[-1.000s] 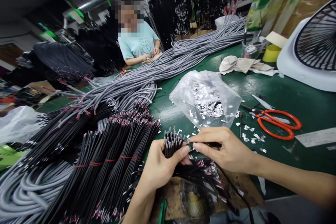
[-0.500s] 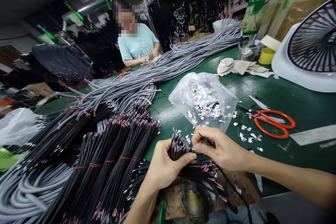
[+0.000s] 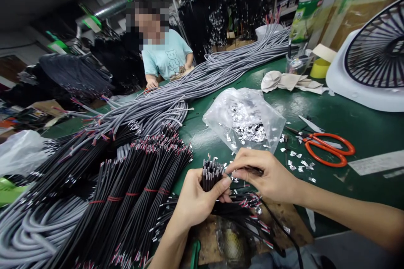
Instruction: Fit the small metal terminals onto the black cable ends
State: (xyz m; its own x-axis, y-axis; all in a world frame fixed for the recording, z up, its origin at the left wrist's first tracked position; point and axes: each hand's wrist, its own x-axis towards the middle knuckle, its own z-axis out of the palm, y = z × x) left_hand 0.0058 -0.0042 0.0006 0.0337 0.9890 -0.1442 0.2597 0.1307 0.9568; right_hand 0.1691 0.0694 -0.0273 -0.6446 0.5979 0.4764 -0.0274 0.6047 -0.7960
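Note:
My left hand [image 3: 197, 201] is wrapped round a bundle of black cables [image 3: 211, 178], whose stripped grey tips point upward. Beside it, my right hand [image 3: 268, 174] pinches at the bundle's right edge, thumb and forefinger nearly together. A dark slim object [image 3: 253, 170] shows under its curled fingers, too hidden to name. Below both hands, more black cables [image 3: 240, 207] with red and white ends lie across a brown board [image 3: 205, 235]. Just beyond the hands sits a clear plastic bag [image 3: 217, 111] holding many small silvery pieces.
Banded black cable bundles [image 3: 126, 201] and long grey cables [image 3: 202, 82] cover the left and back. To the right are orange-handled scissors [image 3: 330, 148], scattered silvery bits [image 3: 304, 163], a crumpled cloth [image 3: 284, 80] and a fan [image 3: 378, 54]. A person in light blue [image 3: 168, 56] sits opposite.
My right hand has tilted slightly and its fingers have come closer to the bundle. The person opposite has moved a hand left toward something orange-red on the table.

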